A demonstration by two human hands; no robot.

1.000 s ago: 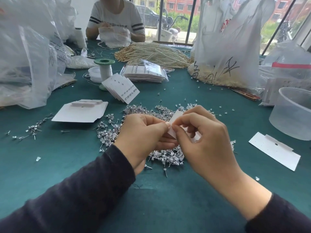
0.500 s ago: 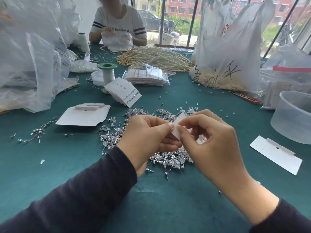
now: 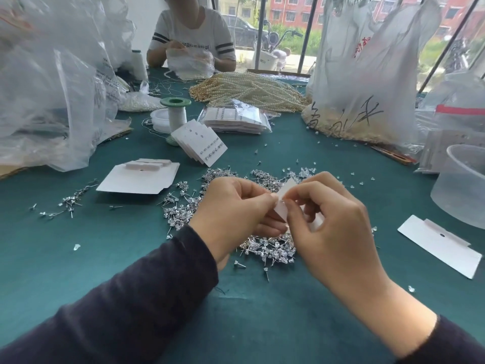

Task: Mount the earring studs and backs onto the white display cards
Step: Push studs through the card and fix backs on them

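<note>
My left hand (image 3: 233,208) and my right hand (image 3: 333,232) meet above the green table, both pinching one small white display card (image 3: 284,191) held on edge between them. My fingers hide most of the card. Under the hands lies a wide heap of silver earring studs (image 3: 270,249) with clear backs mixed in. A fanned stack of filled cards (image 3: 200,144) leans further back. Blank cards lie flat at the left (image 3: 136,178) and at the right (image 3: 441,245).
A clear plastic tub (image 3: 462,185) stands at the right edge. Large plastic bags (image 3: 52,101) rise on the left and back right. A thread spool (image 3: 176,111), bagged cards (image 3: 236,119) and pearl strands (image 3: 249,91) lie behind. A person sits opposite.
The view has tilted a little; both hands keep the card and shift slightly lower in the frame. My right fingertips have regripped the card's upper edge.
</note>
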